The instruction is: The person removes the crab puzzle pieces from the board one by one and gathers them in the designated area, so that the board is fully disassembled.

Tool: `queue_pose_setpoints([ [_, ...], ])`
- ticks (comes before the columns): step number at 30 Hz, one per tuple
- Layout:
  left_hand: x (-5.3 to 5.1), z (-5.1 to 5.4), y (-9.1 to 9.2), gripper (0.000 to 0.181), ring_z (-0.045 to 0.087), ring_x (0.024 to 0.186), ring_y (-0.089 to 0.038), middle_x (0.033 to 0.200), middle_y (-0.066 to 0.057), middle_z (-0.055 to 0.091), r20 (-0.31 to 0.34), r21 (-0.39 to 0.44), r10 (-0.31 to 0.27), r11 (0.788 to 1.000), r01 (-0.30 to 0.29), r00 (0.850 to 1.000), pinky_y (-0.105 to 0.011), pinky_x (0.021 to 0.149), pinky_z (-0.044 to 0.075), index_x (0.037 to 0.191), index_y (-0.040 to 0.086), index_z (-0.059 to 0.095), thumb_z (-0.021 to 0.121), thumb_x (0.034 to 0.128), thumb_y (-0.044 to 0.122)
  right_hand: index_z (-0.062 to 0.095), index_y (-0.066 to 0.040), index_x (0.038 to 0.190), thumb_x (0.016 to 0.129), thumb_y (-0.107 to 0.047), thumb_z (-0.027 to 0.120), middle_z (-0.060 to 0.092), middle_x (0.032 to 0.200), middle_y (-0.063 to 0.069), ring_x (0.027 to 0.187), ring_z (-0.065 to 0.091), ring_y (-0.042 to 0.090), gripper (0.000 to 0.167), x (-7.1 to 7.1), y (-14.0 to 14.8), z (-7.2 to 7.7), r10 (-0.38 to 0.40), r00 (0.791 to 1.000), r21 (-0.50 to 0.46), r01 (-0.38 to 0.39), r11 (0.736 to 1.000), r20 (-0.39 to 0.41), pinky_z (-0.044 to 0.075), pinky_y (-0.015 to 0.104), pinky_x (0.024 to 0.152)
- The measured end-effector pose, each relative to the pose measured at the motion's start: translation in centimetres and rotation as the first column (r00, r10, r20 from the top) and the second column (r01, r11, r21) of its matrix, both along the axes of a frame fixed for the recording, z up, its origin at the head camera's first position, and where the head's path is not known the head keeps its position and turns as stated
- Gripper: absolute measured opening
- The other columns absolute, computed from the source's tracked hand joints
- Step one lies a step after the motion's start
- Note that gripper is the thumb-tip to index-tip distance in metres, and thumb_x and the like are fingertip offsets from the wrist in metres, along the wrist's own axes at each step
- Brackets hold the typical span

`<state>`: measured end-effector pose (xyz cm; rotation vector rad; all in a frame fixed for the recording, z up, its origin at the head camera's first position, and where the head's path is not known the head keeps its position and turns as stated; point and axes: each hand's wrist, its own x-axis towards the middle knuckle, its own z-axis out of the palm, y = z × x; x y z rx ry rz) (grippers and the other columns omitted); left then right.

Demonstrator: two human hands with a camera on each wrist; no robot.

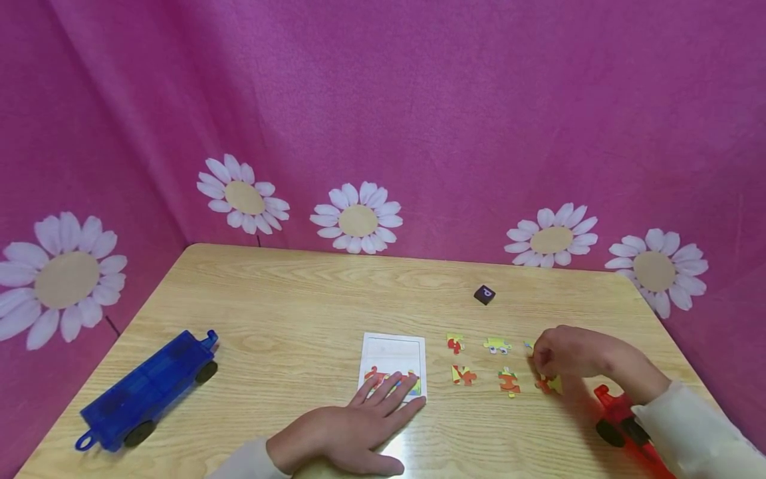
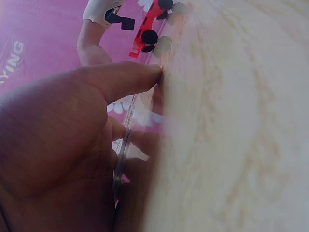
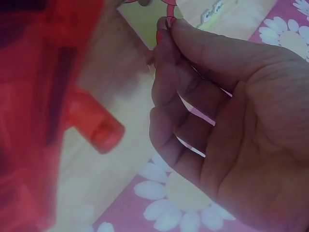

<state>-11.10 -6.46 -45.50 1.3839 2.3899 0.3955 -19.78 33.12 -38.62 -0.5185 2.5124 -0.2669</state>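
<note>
My left hand (image 1: 365, 429) lies flat with fingers spread, its fingertips resting on the lower part of a white puzzle board (image 1: 395, 349). Red, yellow and blue pieces sit along the board's bottom, partly hidden by those fingers. Over the right end of the loose pieces, my right hand (image 1: 571, 352) has thumb and forefinger together, pinching a yellow and red puzzle piece (image 3: 147, 21). Other loose pieces lie right of the board: a red and yellow one (image 1: 455, 343), a yellow one with eyes (image 1: 498, 344), and more in a lower row, including an orange-red piece (image 1: 509, 382).
A blue toy wagon (image 1: 143, 392) stands at the table's left. A red toy vehicle (image 1: 628, 426) stands under the right forearm. Toward the back lies a small dark tile (image 1: 485, 295) with a letter. Pink flowered cloth (image 1: 419, 120) hangs behind the wooden table (image 1: 287, 313).
</note>
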Motion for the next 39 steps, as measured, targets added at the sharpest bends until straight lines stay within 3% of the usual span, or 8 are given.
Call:
queue_pose_setpoints([
  [9, 0.3, 0.1, 0.1, 0.086, -0.008, 0.156, -0.034, 0.171, -0.018, -0.006, -0.004, -0.001, -0.003, 1.0, 0.003, 1.0, -0.059, 0.121, 0.002, 0.166, 0.01, 0.009, 0.054, 0.1035, 0.048, 0.069, -0.018, 0.084, 0.09, -0.008, 0.077, 0.057, 0.078, -0.006, 0.076, 0.052, 0.016, 0.014, 0.5, 0.2, -0.3, -0.016, 1.0, 0.006, 0.016, 1.0, -0.015, 0.046, 0.034, 0.071],
  [15, 0.5, 0.2, 0.3, 0.085, -0.007, 0.156, -0.034, 0.171, -0.018, -0.006, -0.016, -0.006, -0.006, 1.0, 0.006, 1.0, -0.059, 0.121, 0.003, 0.166, 0.01, 0.009, 0.053, 0.1039, 0.049, 0.075, -0.022, 0.085, 0.088, -0.01, 0.079, 0.063, 0.084, -0.007, 0.082, 0.054, 0.018, 0.013, 0.6, 0.7, 0.3, -0.064, 0.998, -0.048, 0.064, 0.997, -0.012, 0.049, 0.038, 0.074],
  [18, 0.7, 0.1, 0.3, 0.085, -0.006, 0.156, -0.034, 0.171, -0.019, -0.005, -0.033, -0.006, -0.008, 1.0, 0.007, 0.999, -0.06, 0.121, 0.004, 0.166, 0.01, 0.01, 0.052, 0.1041, 0.05, 0.076, -0.021, 0.085, 0.088, -0.01, 0.079, 0.065, 0.084, -0.009, 0.081, 0.055, 0.015, 0.011, 0.6, 1.0, 0.9, -0.016, 0.999, -0.123, 0.009, 0.992, -0.05, 0.051, 0.035, 0.072],
  [21, 0.8, 0.2, 0.1, 0.084, -0.004, 0.156, -0.034, 0.171, -0.018, -0.004, -0.063, -0.013, 0.0, 1.0, -0.001, 0.998, -0.06, 0.121, 0.006, 0.166, 0.01, 0.012, 0.052, 0.1038, 0.05, 0.075, -0.017, 0.087, 0.09, -0.007, 0.077, 0.065, 0.083, -0.01, 0.078, 0.056, 0.01, 0.01, 0.4, 0.5, 1.5, 0.072, 0.99, -0.19, -0.095, 0.977, -0.124, 0.052, 0.031, 0.069],
  [23, 0.8, 0.3, 0.0, 0.084, -0.002, 0.156, -0.034, 0.171, -0.018, -0.001, -0.094, -0.022, 0.005, 1.0, -0.007, 0.996, -0.059, 0.121, 0.008, 0.166, 0.01, 0.014, 0.053, 0.1034, 0.05, 0.075, -0.015, 0.089, 0.091, -0.005, 0.076, 0.066, 0.085, -0.01, 0.077, 0.057, 0.007, 0.011, 0.3, -0.4, 2.0, 0.122, 0.977, -0.219, -0.159, 0.963, -0.172, 0.053, 0.03, 0.069],
  [28, 0.8, 0.5, -0.2, 0.085, 0.003, 0.156, -0.034, 0.171, -0.018, 0.003, -0.141, -0.013, 0.026, 1.0, -0.028, 0.99, -0.058, 0.121, 0.012, 0.166, 0.011, 0.015, 0.054, 0.1027, 0.052, 0.075, -0.016, 0.098, 0.096, -0.007, 0.073, 0.067, 0.091, -0.011, 0.077, 0.059, 0.006, 0.01, 0.1, -3.9, 3.4, 0.166, 0.957, -0.269, -0.229, 0.936, -0.238, 0.054, 0.029, 0.07],
  [34, 0.0, 1.6, -1.0, 0.09, 0.001, 0.156, -0.034, 0.172, -0.014, 0.0, -0.074, 0.062, 0.133, 0.99, -0.128, 0.988, -0.057, 0.122, 0.008, 0.167, 0.013, 0.013, 0.059, 0.0998, 0.053, 0.074, -0.014, 0.104, 0.1, -0.008, 0.067, 0.067, 0.092, -0.011, 0.073, 0.058, 0.007, 0.01, 0.5, -8.2, 3.7, 0.148, 0.951, -0.345, -0.24, 0.908, -0.272, 0.052, 0.029, 0.067],
  [39, -2.5, 2.5, -2.7, 0.1, -0.005, 0.156, -0.031, 0.172, -0.013, -0.003, 0.012, 0.072, 0.292, 0.954, -0.292, 0.956, -0.054, 0.122, 0.0, 0.167, 0.012, 0.011, 0.066, 0.0953, 0.054, 0.073, -0.009, 0.106, 0.099, -0.008, 0.067, 0.068, 0.093, -0.007, 0.074, 0.058, 0.009, 0.01, 0.7, -11.6, 2.2, 0.144, 0.955, -0.396, -0.241, 0.886, -0.258, 0.052, 0.029, 0.068],
])
